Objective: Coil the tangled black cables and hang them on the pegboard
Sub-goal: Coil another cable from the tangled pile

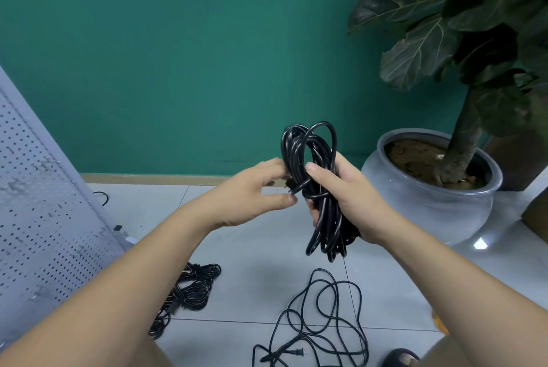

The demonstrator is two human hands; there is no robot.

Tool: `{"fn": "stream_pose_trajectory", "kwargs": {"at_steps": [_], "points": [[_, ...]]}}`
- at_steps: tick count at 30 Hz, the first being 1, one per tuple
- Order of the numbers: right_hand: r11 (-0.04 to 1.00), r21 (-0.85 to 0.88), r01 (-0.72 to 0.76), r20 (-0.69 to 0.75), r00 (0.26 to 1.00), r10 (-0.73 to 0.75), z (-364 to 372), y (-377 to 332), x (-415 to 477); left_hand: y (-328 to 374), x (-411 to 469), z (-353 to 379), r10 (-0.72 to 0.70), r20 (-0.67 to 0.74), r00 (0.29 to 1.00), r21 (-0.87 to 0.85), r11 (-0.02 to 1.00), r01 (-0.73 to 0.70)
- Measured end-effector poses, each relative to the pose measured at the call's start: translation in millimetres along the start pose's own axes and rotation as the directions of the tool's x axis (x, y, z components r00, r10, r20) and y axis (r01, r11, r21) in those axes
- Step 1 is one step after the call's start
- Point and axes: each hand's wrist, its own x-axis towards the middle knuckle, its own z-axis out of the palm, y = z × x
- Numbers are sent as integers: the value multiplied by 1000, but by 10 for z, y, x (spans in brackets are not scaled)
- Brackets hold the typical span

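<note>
A coiled black cable (314, 153) is held upright in front of me, its loops hanging down. My right hand (347, 197) grips the bundle at its middle, thumb across the front. My left hand (252, 192) pinches the cable's loose plug end beside the wrapped waist of the bundle. A loose tangled black cable (323, 322) with a two-pin plug lies on the floor below. A bundle of coiled black cables (189, 292) lies on the tiles to the left. The grey pegboard (35, 218) with small hooks leans at the far left.
A large grey pot (430, 206) with a broad-leaved plant stands at the right against the teal wall. A dark shoe (400, 357) shows at the bottom right. A short black piece (102, 197) lies behind the pegboard's edge.
</note>
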Motion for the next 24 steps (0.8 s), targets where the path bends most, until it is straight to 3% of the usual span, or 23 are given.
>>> {"fn": "stream_pose_trajectory", "kwargs": {"at_steps": [4, 8, 11, 15, 18, 24], "points": [[1000, -7, 1, 57, 998, 0, 16, 6, 11, -26, 59, 33, 98, -91, 991, 9, 995, -97], [997, -78, 2, 153, 988, 10, 19, -36, -20, -47, 64, -12, 176, -132, 976, 181, 972, -150], [986, -163, 24, 29, 999, -20, 25, 2, 5, -80, 60, 7, 176, -162, 971, 372, 922, -105], [949, -311, 47, -194, 975, -111, -10, 70, 67, -77, 126, 257, 153, -304, 940, 540, 841, 37], [924, -381, 31, -234, 964, -129, 15, 75, 31, -110, 159, 402, 152, -344, 927, 604, 792, 95], [960, -278, 31, -281, 953, -112, 60, 39, 4, -183, 124, 566, 228, -368, 902, 619, 784, 55]]}}
